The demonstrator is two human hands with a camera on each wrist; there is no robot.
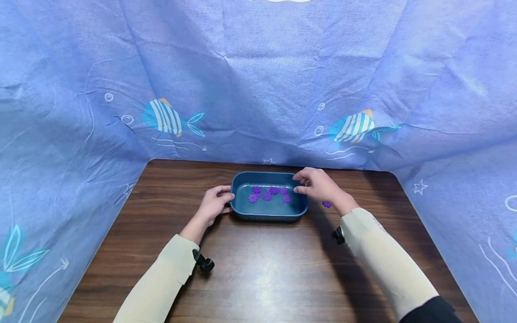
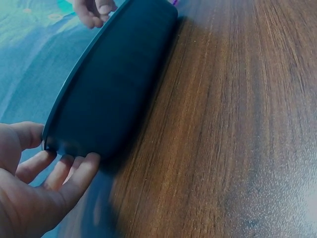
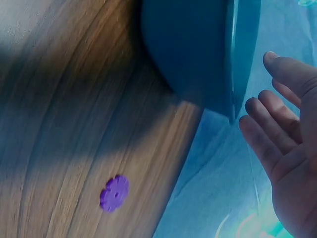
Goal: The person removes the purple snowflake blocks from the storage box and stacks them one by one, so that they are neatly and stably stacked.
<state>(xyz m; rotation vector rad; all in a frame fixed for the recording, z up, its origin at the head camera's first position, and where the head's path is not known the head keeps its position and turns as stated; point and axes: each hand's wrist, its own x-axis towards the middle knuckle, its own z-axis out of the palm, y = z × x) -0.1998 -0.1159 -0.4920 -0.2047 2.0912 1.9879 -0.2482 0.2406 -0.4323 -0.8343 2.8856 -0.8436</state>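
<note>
A dark teal rectangular bin (image 1: 268,217) stands on the table with several purple notched discs (image 1: 253,198) lying on its floor. My left hand (image 1: 212,205) grips the bin's left end; in the left wrist view its thumb is at the rim and its fingers spread against the outer wall (image 2: 109,74). Over the bin's right end hovers my right hand (image 1: 321,185), fingers loosely bent and apart from the rim in the right wrist view, with nothing seen between them. One more purple notched disc (image 3: 114,193) lies on the wood to the right of the bin, near the right wrist.
The brown wooden table (image 1: 258,278) reaches toward me in front of the bin. Behind it and at both sides hangs a blue cloth (image 1: 258,89) printed with striped fish. Each sleeve carries a small black wrist camera, the left one (image 1: 203,264) close to the tabletop.
</note>
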